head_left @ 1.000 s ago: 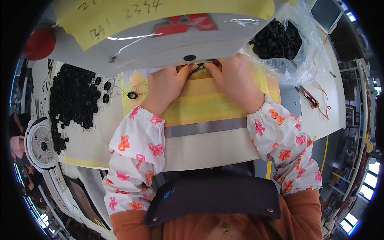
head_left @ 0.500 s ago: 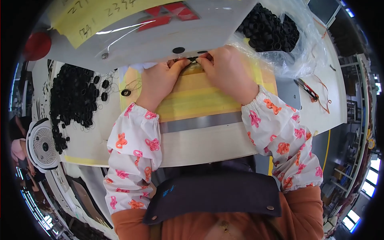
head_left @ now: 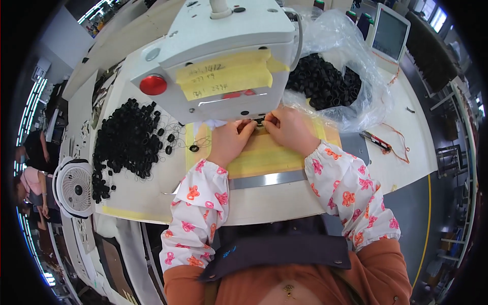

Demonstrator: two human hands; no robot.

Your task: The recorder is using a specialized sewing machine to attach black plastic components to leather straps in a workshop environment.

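Note:
Both hands are at the foot of a white sewing machine (head_left: 229,38), over its yellow-taped bed (head_left: 259,157). My left hand (head_left: 231,140) has thumb and fingers pinched on a small black piece (head_left: 260,122). My right hand (head_left: 287,129) pinches at the same piece from the other side, fingers curled. The piece is partly hidden by my fingertips and the machine head. Left of the bed lies a pile of small black rings (head_left: 124,142) with loose threads, and a single ring (head_left: 194,148) near my left hand.
A plastic bag (head_left: 371,109) of black loops (head_left: 325,81) sits at right, with a box cutter (head_left: 376,142) in front. A screen (head_left: 387,33) stands behind. A white fan (head_left: 72,185) is at the table's left edge. Other people (head_left: 35,183) are at far left.
The view has tilted up, so the machine's top and the screen show and the hands appear lower in frame. Both hands stay at the black piece beneath the machine head.

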